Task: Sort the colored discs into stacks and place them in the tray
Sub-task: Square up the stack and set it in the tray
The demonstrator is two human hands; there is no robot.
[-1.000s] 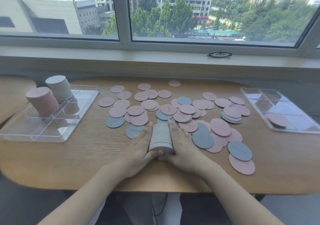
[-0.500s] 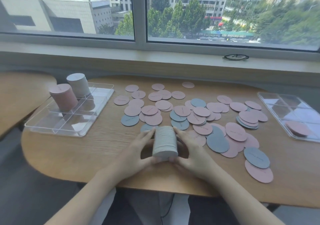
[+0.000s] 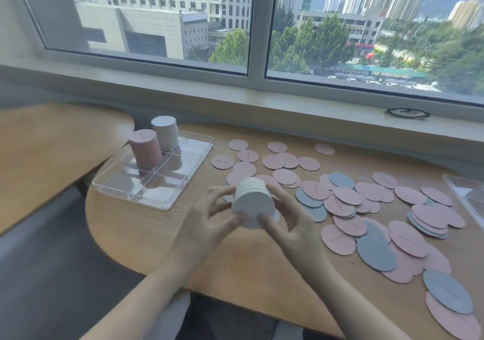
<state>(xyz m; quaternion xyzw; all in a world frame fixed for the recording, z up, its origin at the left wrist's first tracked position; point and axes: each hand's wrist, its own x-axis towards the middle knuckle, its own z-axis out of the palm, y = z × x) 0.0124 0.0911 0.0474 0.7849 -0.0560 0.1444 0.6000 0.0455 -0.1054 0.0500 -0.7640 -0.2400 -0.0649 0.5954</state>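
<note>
A thick stack of grey discs [image 3: 252, 203] is held above the table between my left hand [image 3: 209, 224] and my right hand [image 3: 288, 224], tilted with one flat end facing me. A clear divided tray [image 3: 183, 182] lies to the left of the hands. In its far compartments stand a pink stack [image 3: 144, 148] and a grey stack [image 3: 165, 133]. Several loose pink discs [image 3: 340, 203] and grey-blue discs [image 3: 376, 252] are scattered over the wooden table [image 3: 248, 261] to the right.
A second clear tray [image 3: 468, 193] shows at the right edge. Another wooden table [image 3: 52, 151] lies at the left, across a gap. A window sill runs behind the table, with eyeglasses [image 3: 406, 113] on it. The table's rounded edge is close below my wrists.
Both hands have lifted the grey stack off the table and carried it left toward the tray. The view has swung left, so the discs sit further right.
</note>
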